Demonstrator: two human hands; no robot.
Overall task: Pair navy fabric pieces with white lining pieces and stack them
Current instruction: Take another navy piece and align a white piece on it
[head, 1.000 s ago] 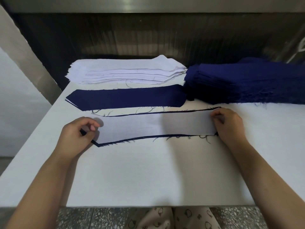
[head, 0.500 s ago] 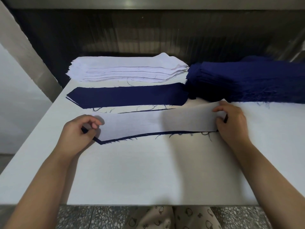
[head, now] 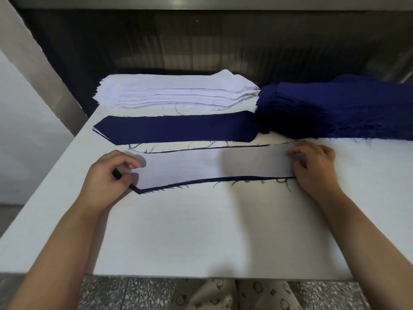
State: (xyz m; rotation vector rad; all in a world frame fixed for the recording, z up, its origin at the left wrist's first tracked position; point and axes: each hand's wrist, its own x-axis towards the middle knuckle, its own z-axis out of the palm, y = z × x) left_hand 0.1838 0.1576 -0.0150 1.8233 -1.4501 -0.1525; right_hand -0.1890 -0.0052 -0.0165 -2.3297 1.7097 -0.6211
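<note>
A white lining piece (head: 214, 166) lies on a navy fabric piece (head: 201, 181), whose dark edge shows along the near and far sides. My left hand (head: 109, 175) pinches the pointed left end of this pair. My right hand (head: 315, 166) grips its right end. Just behind lies a flat stack of paired pieces with navy on top (head: 178, 128). A pile of white lining pieces (head: 176, 92) sits at the back left. A heap of navy fabric pieces (head: 335, 108) sits at the back right.
Everything rests on a white table (head: 201, 231) whose front edge is near me. A metal post (head: 38, 63) slants down at the left, and a dark metal wall (head: 201, 41) stands behind the piles. Speckled floor (head: 134, 294) shows below.
My right hand had lifted the right end of the pair toward the back and has now laid it flat again. My left hand has stayed on the pointed end.
</note>
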